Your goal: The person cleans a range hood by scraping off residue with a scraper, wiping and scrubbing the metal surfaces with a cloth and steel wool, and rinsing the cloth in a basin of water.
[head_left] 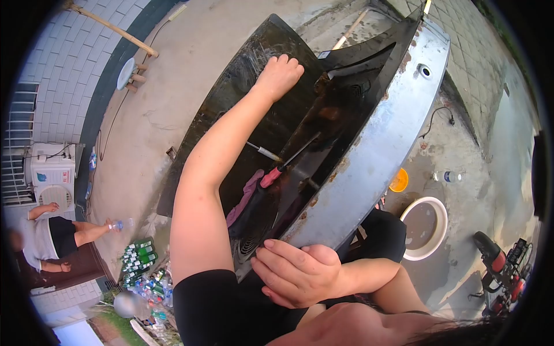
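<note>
My left hand (280, 76) is closed, its knuckles against a dark, grimy panel (242, 75); anything inside it is hidden. Closed fingers of my right hand (295, 274) rest at the near end of a pale metal casing (369, 155) with rust spots; what they hold cannot be made out. Between the hands, inside the dark hollow, lies a screwdriver (271, 177) with a red handle, its shaft pointing up and right. A pinkish cloth (245, 199) is beside the handle. Just above it sits a thin silvery rod (268, 153).
At the right are a white basin (441, 228) with murky water, an orange bowl (399, 180), a plastic bottle (448, 176) and a dark wheeled vehicle (499, 262). At the left, another person (49, 236) stands near many bottles (138, 256) and a stool (127, 74).
</note>
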Demonstrator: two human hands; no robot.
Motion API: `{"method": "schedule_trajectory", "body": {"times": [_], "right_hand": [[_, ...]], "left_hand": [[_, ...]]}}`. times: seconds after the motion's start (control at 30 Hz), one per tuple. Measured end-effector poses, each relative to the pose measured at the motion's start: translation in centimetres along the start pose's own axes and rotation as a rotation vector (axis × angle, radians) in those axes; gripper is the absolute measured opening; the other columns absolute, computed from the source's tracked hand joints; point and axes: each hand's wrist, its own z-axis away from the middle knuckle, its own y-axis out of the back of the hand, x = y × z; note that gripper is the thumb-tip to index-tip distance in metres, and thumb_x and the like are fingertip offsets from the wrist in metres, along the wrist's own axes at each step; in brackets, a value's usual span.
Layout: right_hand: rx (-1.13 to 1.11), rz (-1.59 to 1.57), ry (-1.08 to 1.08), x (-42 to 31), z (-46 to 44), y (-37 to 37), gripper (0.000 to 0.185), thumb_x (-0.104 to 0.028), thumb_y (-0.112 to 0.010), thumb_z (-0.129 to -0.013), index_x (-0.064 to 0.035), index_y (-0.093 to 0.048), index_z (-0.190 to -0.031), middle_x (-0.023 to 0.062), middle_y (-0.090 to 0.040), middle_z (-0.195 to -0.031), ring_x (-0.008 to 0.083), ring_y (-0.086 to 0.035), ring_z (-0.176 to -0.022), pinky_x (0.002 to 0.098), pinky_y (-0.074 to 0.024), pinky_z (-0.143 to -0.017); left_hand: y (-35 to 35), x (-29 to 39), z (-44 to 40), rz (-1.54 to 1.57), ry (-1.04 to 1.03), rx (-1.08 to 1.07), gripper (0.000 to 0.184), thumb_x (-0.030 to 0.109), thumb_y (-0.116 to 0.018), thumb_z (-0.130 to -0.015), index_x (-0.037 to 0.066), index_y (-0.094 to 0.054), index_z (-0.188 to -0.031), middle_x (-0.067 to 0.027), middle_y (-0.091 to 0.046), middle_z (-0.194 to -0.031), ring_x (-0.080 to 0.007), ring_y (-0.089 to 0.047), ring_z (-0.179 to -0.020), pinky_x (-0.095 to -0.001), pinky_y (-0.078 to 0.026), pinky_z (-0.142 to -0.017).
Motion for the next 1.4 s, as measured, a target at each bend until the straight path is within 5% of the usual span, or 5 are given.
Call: {"method": "schedule_trajectory", "body": {"times": [0.1,0.43,0.63,1.03,1.4], "right_hand": [[-0.018,0.004,0.001,0.1,-0.1,0.2,0.030,-0.030,-0.054,-0.081,-0.0059,-0.063,-0.096,0.0065,-0.062,-0.102,0.0187,-0.057,-0.103,0.0240,-0.0354,-0.064],[0.045,0.010,0.041,0.4,0.3,-0.3,0.029,-0.031,-0.051,-0.084,-0.0070,-0.062,-0.096,0.0063,-0.061,-0.103,0.0181,-0.057,-0.103,0.0234,-0.0346,-0.064],[0.025,0.052,0.082,0.8,0.5,-0.1,0.027,-0.028,-0.049,-0.079,-0.0089,-0.064,-0.092,0.0039,-0.063,-0.103,0.0165,-0.058,-0.103,0.0241,-0.0313,-0.061],[0.084,0.015,0.067,1.4,0.6,0.3,0.028,-0.026,-0.050,-0.080,-0.0078,-0.065,-0.096,0.0055,-0.063,-0.105,0.0165,-0.059,-0.101,0.0236,-0.0338,-0.064],[0.066,0.035,0.108,2.0,0.8,0.6,0.020,-0.023,-0.048,-0.084,-0.0102,-0.063,-0.087,0.0049,-0.064,-0.105,0.0147,-0.060,-0.100,0.0223,-0.0310,-0.065]], "left_hand": [[-1.5,-1.8,-3.2,-0.030,0.190,0.101,0.011,0.012,-0.054,-0.075,0.011,-0.062,-0.083,-0.0045,-0.057,-0.091,-0.0227,-0.054,-0.087,-0.0357,-0.045,-0.070],[-2.4,5.4,9.6,0.085,-0.326,-0.531,0.012,0.015,-0.057,-0.072,0.008,-0.068,-0.074,-0.0040,-0.057,-0.084,-0.0246,-0.055,-0.086,-0.0360,-0.045,-0.068],[-2.4,-1.7,-5.2,-0.015,0.056,0.207,0.010,0.012,-0.055,-0.073,0.008,-0.061,-0.079,-0.0057,-0.054,-0.092,-0.0238,-0.053,-0.089,-0.0365,-0.047,-0.073],[-5.5,7.8,9.6,0.106,-0.310,-0.623,0.012,0.014,-0.056,-0.073,0.009,-0.067,-0.075,-0.0067,-0.059,-0.085,-0.0237,-0.057,-0.086,-0.0353,-0.048,-0.070],[-2.7,1.0,-6.6,-0.015,0.130,0.074,0.011,0.015,-0.056,-0.076,0.009,-0.065,-0.080,-0.0031,-0.054,-0.097,-0.0236,-0.051,-0.094,-0.0381,-0.045,-0.075]]}}
